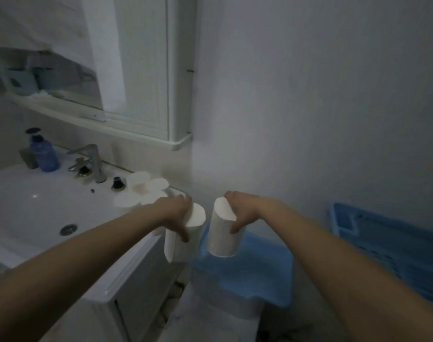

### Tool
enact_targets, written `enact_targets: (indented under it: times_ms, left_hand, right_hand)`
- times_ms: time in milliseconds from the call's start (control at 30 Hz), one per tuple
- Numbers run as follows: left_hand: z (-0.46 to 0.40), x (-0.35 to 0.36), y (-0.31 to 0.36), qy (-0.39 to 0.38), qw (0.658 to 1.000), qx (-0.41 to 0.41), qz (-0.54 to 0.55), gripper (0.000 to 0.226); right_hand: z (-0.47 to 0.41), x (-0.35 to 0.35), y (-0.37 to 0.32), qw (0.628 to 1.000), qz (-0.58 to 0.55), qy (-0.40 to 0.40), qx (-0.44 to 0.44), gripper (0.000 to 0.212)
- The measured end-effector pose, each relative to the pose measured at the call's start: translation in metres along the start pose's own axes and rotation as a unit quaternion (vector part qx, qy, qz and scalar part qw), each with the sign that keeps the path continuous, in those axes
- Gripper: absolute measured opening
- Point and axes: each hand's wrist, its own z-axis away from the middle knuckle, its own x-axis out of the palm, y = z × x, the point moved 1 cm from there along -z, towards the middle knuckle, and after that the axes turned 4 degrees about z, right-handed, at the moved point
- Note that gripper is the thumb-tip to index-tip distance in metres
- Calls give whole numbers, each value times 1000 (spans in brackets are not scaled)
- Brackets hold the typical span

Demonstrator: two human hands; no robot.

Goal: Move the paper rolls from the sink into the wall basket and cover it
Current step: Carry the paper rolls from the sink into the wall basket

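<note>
My left hand point(176, 213) grips a white paper roll point(193, 230) from above, with a loose sheet hanging from it. A second white roll point(223, 238) hangs upright from my right hand point(242, 213), which grips its top. Both rolls hover just past the right edge of the white sink point(38, 206), over a blue lid-like surface point(255, 267). Several more white rolls point(146, 191) stand on the sink's right rear corner. At the right, a blue slatted basket point(383, 238) hangs on the wall.
A grey tap point(92, 161) and a blue pump bottle point(44, 154) stand at the back of the sink. Above it, a mirror cabinet point(141, 70) juts out. The white vanity cabinet point(126, 280) is below my left arm. Lighting is dim.
</note>
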Motion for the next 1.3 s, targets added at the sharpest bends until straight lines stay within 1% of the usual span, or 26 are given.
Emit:
enact_targets:
  times_ms: [100, 200, 367, 500, 600, 800, 1000, 1167, 1300]
  left_hand:
    - [-13, -29, 41, -7, 999, 46, -4, 97]
    - [-25, -57, 81, 1, 996, 86, -6, 99]
    - [-41, -100, 153, 51, 985, 163, 16, 105]
    - [-50, -122, 208, 103, 972, 207, 45, 105]
    - [-58, -132, 247, 122, 964, 230, 60, 106]
    - [-81, -133, 323, 121, 953, 266, 80, 108]
    - [-111, -110, 391, 112, 942, 295, 112, 106]
    - [-130, -83, 436, 84, 941, 302, 128, 105]
    - [-143, -62, 463, 64, 940, 306, 138, 103]
  right_hand:
    - [29, -24, 44, 999, -15, 2, 35, 90]
    - [63, -48, 84, 997, -24, 22, 73, 90]
    - [134, -81, 155, 988, -37, 84, 127, 91]
    - [185, -94, 204, 977, -36, 103, 185, 90]
    - [219, -91, 236, 967, -34, 106, 230, 88]
    - [271, -60, 291, 945, -36, 86, 312, 88]
    - [299, -2, 344, 925, -8, 38, 377, 96]
    - [305, 42, 379, 916, -1, 30, 399, 104]
    - [297, 74, 398, 913, 4, 29, 406, 103]
